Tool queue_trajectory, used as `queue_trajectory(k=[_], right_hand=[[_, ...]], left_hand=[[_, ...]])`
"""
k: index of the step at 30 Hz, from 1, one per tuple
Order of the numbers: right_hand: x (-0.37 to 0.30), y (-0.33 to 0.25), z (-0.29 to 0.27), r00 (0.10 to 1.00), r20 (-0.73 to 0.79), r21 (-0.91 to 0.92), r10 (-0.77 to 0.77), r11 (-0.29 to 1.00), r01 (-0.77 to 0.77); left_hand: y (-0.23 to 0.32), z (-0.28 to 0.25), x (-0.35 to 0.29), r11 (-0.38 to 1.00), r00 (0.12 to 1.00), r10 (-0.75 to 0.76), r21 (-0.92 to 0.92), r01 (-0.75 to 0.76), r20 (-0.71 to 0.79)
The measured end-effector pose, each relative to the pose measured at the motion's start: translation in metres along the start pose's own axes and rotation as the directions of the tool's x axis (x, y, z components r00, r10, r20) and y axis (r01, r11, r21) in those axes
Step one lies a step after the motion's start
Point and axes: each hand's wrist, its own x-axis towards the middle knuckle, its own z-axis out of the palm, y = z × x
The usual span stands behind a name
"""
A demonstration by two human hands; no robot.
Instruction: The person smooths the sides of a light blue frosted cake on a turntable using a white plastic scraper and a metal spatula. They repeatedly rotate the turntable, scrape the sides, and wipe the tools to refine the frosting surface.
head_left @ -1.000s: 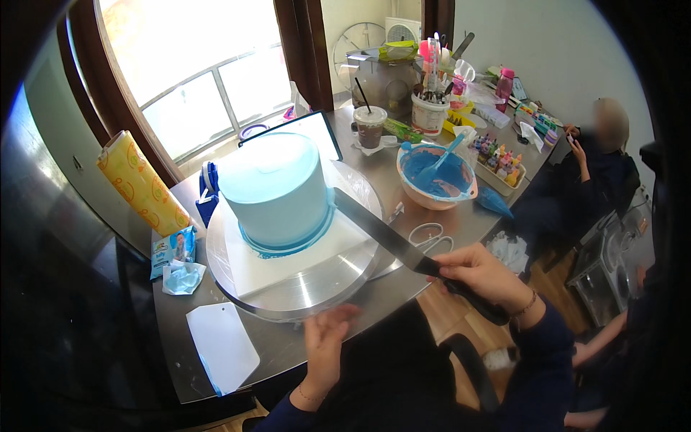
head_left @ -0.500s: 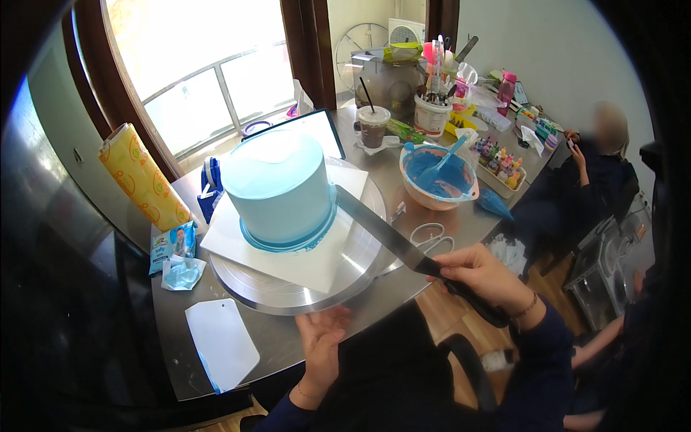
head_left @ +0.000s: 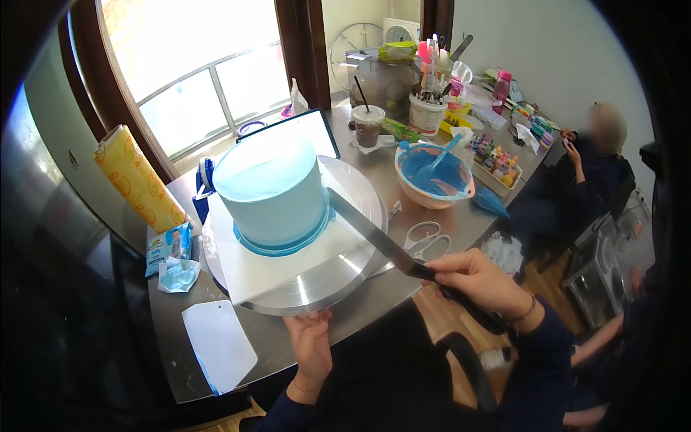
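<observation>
A round cake coated in pale blue frosting stands on a white square board, with darker blue frosting round its base. The board rests on a metal cake turntable. My right hand is wrapped round the black handle of a long offset spatula. Its blade reaches left, the tip against the cake's lower right side. Below the turntable's near edge, my left hand has its fingers bent against the rim; the fingertips are partly hidden under it.
A white scraper lies front left, near a wipes packet and yellow roll. Right of the cake are scissors, a bowl of blue frosting and a piping bag. Behind stand a tablet and iced drink. Another person sits far right.
The turntable has rotated, turning the white board under the cake. My left hand has shifted slightly left along the rim. The spatula stays against the cake's side.
</observation>
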Motion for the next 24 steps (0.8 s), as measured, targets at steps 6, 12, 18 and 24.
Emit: queue_trajectory(k=[6, 12, 18, 24], right_hand=[[0.000, 0.000, 0.003, 0.999, 0.012, -0.015, -0.035, 0.999, 0.035], [-0.002, 0.001, 0.006, 1.000, -0.009, 0.032, -0.006, 0.999, 0.007], [-0.002, -0.002, 0.009, 1.000, -0.014, -0.015, -0.017, 1.000, 0.017], [-0.004, -0.005, 0.011, 0.999, -0.029, 0.032, 0.017, 0.999, -0.016]], left_hand=[[-0.006, 0.004, -0.008, 0.957, 0.918, -0.245, 0.228, 0.178, 0.310], [-0.004, -0.012, 0.001, 0.988, 0.995, -0.100, 0.118, 0.099, 0.003], [-0.004, -0.014, -0.008, 0.989, 0.977, -0.092, 0.128, 0.068, 0.193], [-0.002, -0.003, -0.007, 0.976, 0.976, -0.111, 0.207, 0.072, 0.185]])
